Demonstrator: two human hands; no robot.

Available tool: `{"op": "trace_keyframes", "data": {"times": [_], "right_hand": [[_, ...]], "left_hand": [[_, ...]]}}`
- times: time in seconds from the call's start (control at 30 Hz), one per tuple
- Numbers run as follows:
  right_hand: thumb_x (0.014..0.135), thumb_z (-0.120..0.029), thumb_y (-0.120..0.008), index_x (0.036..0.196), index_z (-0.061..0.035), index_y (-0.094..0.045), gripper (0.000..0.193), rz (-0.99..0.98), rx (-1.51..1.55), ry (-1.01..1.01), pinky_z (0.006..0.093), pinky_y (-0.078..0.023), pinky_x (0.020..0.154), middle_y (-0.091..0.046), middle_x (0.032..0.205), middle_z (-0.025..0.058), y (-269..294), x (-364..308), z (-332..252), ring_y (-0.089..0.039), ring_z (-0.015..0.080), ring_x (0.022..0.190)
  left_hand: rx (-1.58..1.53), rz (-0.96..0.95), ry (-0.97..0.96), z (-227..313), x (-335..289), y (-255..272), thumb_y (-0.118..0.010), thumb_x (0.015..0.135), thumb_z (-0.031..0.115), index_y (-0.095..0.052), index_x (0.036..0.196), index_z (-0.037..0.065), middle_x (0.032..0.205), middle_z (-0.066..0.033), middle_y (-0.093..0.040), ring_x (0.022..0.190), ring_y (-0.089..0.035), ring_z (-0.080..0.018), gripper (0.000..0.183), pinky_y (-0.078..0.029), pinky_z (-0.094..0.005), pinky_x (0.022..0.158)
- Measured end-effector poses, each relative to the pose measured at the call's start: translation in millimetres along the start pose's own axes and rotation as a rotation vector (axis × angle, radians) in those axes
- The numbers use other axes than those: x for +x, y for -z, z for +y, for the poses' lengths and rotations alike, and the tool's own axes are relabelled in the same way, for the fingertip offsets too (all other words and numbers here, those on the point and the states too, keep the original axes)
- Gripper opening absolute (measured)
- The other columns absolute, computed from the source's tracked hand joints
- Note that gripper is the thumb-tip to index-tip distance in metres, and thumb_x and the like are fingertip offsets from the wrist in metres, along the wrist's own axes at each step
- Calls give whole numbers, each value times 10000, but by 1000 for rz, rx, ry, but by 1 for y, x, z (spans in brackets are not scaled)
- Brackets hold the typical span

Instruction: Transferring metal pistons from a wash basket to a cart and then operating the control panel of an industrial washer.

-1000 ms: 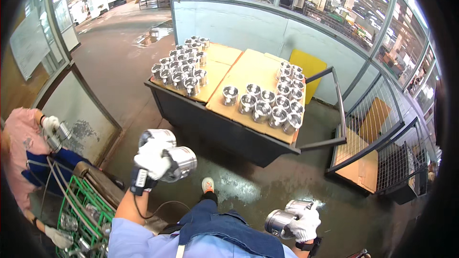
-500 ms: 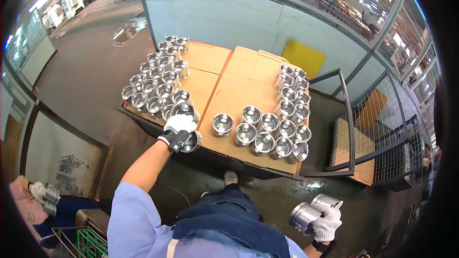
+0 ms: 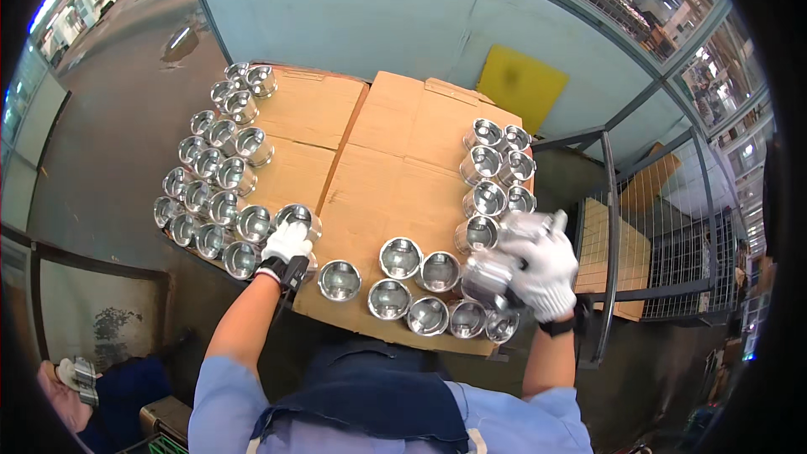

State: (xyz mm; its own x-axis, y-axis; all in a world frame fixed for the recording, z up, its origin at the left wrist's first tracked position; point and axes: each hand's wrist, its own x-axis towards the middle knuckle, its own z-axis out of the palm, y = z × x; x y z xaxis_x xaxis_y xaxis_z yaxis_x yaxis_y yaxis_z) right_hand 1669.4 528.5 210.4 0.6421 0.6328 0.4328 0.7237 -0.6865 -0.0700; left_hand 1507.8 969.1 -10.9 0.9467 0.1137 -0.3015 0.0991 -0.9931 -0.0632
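Observation:
In a white knit glove, my left hand [image 3: 287, 241] is closed on the rim of a silver metal piston [image 3: 298, 220] at the near left of the cardboard-topped table [image 3: 294, 151]. Part of a second piston shows below that hand, mostly hidden by the glove and a dark wrist device. My right hand [image 3: 540, 267], gloved too and smeared by motion, grips two pistons [image 3: 487, 276] above the right group. A lone piston [image 3: 339, 281] stands between the two groups, close to the front edge. Several pistons [image 3: 225, 208] stand open end up in rows along the left side.
Another group of pistons [image 3: 485, 165] lines the right and front edges. A black metal frame [image 3: 611, 235] and a wire mesh cage [image 3: 672, 240] stand to the right. Behind is a pale blue partition [image 3: 353, 21] with a yellow board [image 3: 521, 88]. At lower left, another person's gloved hand [image 3: 67, 372] holds pistons.
My right hand has risen from beside my body to the table's right side, carrying two pistons. My left hand stays at the near left pistons while the view shifts.

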Motion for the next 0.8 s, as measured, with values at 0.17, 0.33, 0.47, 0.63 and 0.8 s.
{"op": "trace_keyframes", "data": {"times": [0.17, 0.33, 0.47, 0.63, 0.8], "right_hand": [[711, -242, -698, 830, -237, -810, 164, -203, 3, 141, 464, -455, 948, -695, 809, 117, -105, 84, 5, -654, 304, 827], [834, -260, -628, 875, -223, -818, 198, -734, -230, 180, 539, -160, 1216, -772, 911, 114, -178, 113, -11, -705, 261, 994], [790, -251, -649, 802, -231, -811, 165, -825, -331, 198, 500, -277, 1090, -774, 897, 78, -213, 102, -14, -704, 234, 965], [777, -265, -646, 753, -201, -772, 143, -608, -383, 288, 515, -330, 989, -743, 820, 47, -228, 86, -11, -667, 240, 912], [860, -449, -633, 903, -203, -765, 283, -632, -413, 279, 587, -277, 1125, -761, 929, 59, -229, 76, -10, -667, 268, 988]], "left_hand": [[-110, 390, -107, 8, -44, 39, -657, 837, 155, -711, 1058, 147, 1182, -138, -587, 1146, -585, -350, 228, -507, -441, 963], [-342, 499, 292, 5, -117, 75, -690, 713, 11, -675, 1099, 55, 1124, -142, -583, 1070, -590, -357, 389, -531, -434, 893], [-308, 520, 568, 22, -182, 46, -700, 732, 30, -636, 1150, 12, 1154, -168, -583, 1084, -574, -377, 424, -514, -478, 913], [-386, -7, 776, 73, -233, 4, -723, 699, 198, -695, 916, 70, 997, -144, -652, 1032, -608, -354, 253, -548, -464, 864], [-551, -184, 856, 138, -272, -17, -660, 786, 264, -712, 1068, 123, 1123, -136, -665, 1096, -627, -337, 320, -572, -476, 900]]}}
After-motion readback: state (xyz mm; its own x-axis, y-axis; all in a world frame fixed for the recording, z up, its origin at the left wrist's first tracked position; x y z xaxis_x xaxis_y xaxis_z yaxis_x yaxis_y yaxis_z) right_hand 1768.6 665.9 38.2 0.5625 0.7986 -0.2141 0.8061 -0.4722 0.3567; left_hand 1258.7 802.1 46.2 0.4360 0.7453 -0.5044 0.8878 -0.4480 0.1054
